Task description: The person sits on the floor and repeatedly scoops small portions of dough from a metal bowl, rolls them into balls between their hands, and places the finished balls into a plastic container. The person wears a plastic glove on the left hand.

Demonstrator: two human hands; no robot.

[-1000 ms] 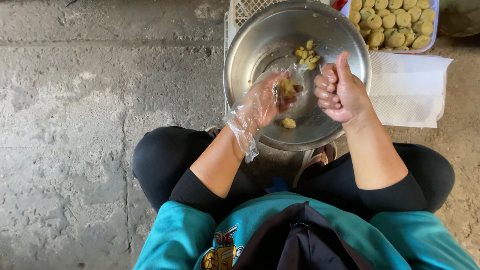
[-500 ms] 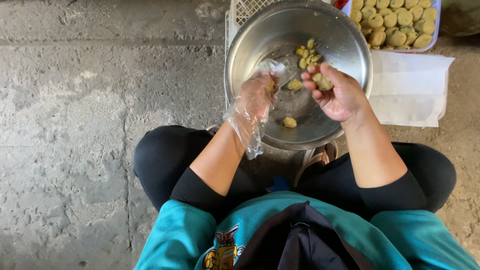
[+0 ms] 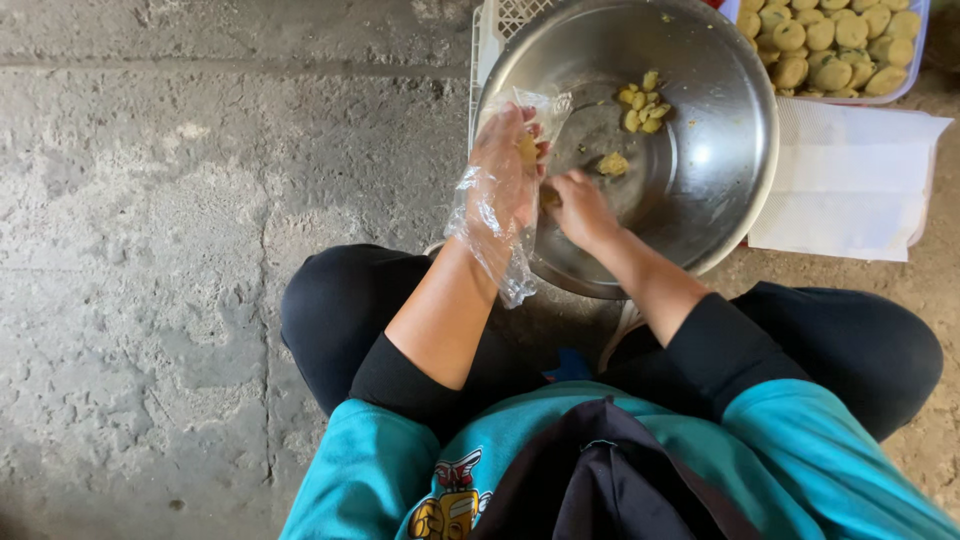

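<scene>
A big steel bowl (image 3: 700, 190) sits on the ground before my knees. Inside it lie a small heap of yellow-green dough bits (image 3: 642, 105) and one lump (image 3: 613, 163). My left hand (image 3: 507, 165), covered by a loose clear plastic glove, hovers over the bowl's near-left rim and holds a yellow dough piece (image 3: 527, 150). My right hand (image 3: 578, 205) is bare, fingers curled, pressed against the left palm; whatever it pinches is hidden.
A tray of several round yellow-green dough balls (image 3: 830, 45) stands at the top right. White paper (image 3: 850, 180) lies right of the bowl. A white plastic crate (image 3: 495, 25) shows behind the bowl. Rough concrete floor (image 3: 150, 250) spreads to the left.
My right hand has come down from over the bowl's middle to meet the left hand at the near rim. The left hand stays roughly in place.
</scene>
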